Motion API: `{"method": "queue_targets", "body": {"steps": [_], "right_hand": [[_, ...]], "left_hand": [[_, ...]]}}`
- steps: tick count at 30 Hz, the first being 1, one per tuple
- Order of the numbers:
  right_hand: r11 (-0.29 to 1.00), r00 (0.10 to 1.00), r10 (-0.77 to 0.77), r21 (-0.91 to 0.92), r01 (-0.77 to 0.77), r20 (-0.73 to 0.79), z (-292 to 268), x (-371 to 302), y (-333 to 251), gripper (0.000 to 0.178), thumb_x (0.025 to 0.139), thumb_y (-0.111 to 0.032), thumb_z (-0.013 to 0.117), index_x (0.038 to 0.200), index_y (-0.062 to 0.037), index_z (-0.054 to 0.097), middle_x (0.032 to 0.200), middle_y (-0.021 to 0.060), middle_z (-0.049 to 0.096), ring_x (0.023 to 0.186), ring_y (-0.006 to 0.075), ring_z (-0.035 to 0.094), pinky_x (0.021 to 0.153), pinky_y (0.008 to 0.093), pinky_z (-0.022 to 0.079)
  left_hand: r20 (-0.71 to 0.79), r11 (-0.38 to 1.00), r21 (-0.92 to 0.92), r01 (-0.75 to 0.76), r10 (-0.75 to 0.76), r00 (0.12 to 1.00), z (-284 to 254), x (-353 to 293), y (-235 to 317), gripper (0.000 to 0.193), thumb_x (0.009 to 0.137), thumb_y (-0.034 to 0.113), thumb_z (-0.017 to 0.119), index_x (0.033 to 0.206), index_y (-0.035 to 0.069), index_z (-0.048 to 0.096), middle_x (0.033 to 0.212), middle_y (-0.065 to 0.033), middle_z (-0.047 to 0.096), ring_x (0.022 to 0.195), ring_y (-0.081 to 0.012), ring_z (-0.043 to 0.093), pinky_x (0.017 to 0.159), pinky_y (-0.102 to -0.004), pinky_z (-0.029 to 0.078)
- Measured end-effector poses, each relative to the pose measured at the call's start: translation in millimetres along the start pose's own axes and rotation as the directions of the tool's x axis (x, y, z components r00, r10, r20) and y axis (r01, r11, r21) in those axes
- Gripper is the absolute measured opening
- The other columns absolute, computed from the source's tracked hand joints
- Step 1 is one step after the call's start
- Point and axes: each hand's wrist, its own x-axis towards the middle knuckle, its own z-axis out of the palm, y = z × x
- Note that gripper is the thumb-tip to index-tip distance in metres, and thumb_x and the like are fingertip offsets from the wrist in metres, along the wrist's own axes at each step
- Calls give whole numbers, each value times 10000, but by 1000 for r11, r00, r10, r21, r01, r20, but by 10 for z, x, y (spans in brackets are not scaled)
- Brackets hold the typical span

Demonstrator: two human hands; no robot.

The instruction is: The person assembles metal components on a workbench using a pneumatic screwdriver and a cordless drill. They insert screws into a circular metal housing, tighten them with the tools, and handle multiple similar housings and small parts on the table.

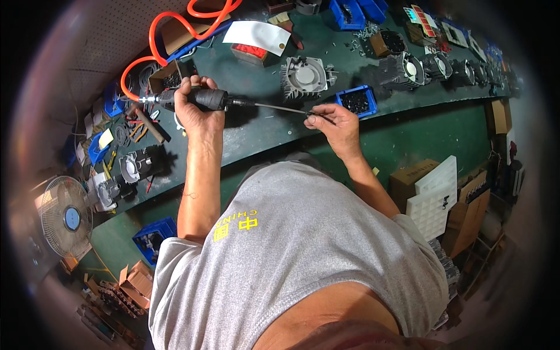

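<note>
Fingers: the left hand (197, 108) is wrapped tight round the black body of a pneumatic screwdriver (201, 98); the right hand (335, 123) pinches the far tip of the tool's thin shaft (280, 108) between thumb and fingers (313, 119).
Tool: it lies level above the desk, its body in the left fist and the shaft running rightward to the right hand.
Desk: the green desk (262, 128) curves across the view, its near edge just below both hands; bare green surface shows between them under the shaft.
Orange hose: a coiled hose (169, 35) loops from the upper left toward the tool's back end.
Finned housing: a grey cast part (303, 76) stands just beyond the shaft.
Blue bin: a small bin (357, 100) of dark small parts sits touching-close to the right hand.
White sheet: a blank white card (256, 36) lies tilted further back.
Cartons: brown boxes (411, 178) and white trays (434, 201) stand on the floor at right.
</note>
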Motion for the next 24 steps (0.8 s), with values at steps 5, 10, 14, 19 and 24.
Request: {"method": "queue_targets", "body": {"steps": [5, 10, 14, 19, 24], "right_hand": [[1000, 1000, -5, -6, 5, -12, 7, -18, -26, 239, 914, 47, 719, 1142, 85, 663, 982, 144, 743, 918, 199, 739, 858, 314, 614], [997, 1000, 15, -72, -14, 3, 35, 6, -30, 250, 891, 24, 751, 1132, 65, 698, 1000, 112, 757, 928, 144, 721, 867, 273, 579], [976, 995, -1, -217, 23, 99, 159, 153, 77, 232, 897, 18, 741, 1128, 23, 725, 1020, 71, 761, 894, 98, 704, 816, 244, 567], [809, 923, -139, -497, 315, 359, 691, 501, -58, 228, 849, -42, 773, 1077, -27, 758, 950, 90, 758, 785, 160, 696, 746, 290, 558], [686, 778, -195, -484, 543, 597, 1365, 931, 127, 243, 820, -81, 755, 1057, -27, 761, 975, 155, 751, 860, 343, 698, 835, 390, 552]], "left_hand": [[-8, 1000, -7, 1, -1, 1000, -1, -13, -15, 136, 858, 73, 675, 943, 32, 578, 889, -72, 638, 833, -237, 630, 748, -344, 612], [72, 1000, -18, -18, 19, 997, -138, 45, 31, 149, 851, 75, 673, 960, 28, 584, 909, -84, 632, 860, -262, 629, 801, -380, 600], [105, 989, 38, -143, 138, 985, 29, -78, 217, 195, 839, 74, 669, 1014, 46, 587, 915, -70, 619, 891, -246, 616, 866, -404, 558], [194, 929, 202, -311, 273, 942, 292, -209, 723, 240, 874, 105, 689, 1096, 86, 601, 951, -58, 638, 933, -196, 617, 889, -343, 548], [422, 746, 351, -566, 413, 807, 483, -252, 1181, 314, 858, 100, 718, 1142, 20, 609, 941, -108, 687, 872, -230, 664, 791, -376, 572]]}}
